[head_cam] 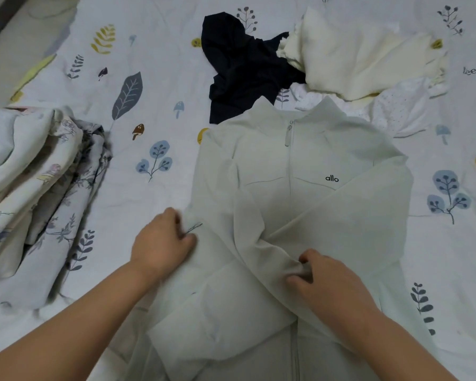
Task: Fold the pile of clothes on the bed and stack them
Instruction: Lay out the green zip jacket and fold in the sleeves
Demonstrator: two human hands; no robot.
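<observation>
Pale grey-green zip-front jacket (283, 188) flat on leaf-print bed sheet (154, 86), sleeves crossed. Left hand (162, 240) pinches jacket side edge; right hand (327, 279) grips sleeve cuff.

— What lettering was noted on the pale zip jacket (286, 166)?
— The word "allo" (332, 178) is printed in small dark letters on the chest, beside the zip.
— Was any other writing recorded?
— On the bed sheet (176, 64), near the far right edge, a dark printed word is read as "lees" (473, 70). A faint mark at the sheet's top edge could not be made out.
</observation>
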